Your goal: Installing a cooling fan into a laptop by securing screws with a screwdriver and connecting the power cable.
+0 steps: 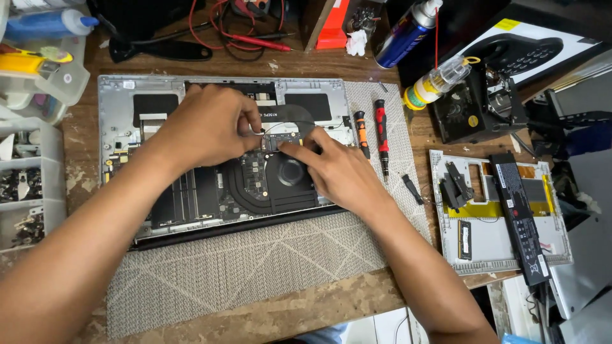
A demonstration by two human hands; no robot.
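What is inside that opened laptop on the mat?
Inside the opened laptop you can see a round fan, curved dark pipes and a circuit board. Both hands cover the middle parts.

A worn wooden bench [287,312] carries a grey mat [255,261] and spray can [405,32].

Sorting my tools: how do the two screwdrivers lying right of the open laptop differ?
The orange screwdriver is shorter, with an orange-and-black handle; the red screwdriver is longer, with a red-and-black handle. The orange one lies nearer the laptop; the red one reaches further down the mat. Both lie roughly parallel on the mat, untouched by either hand.
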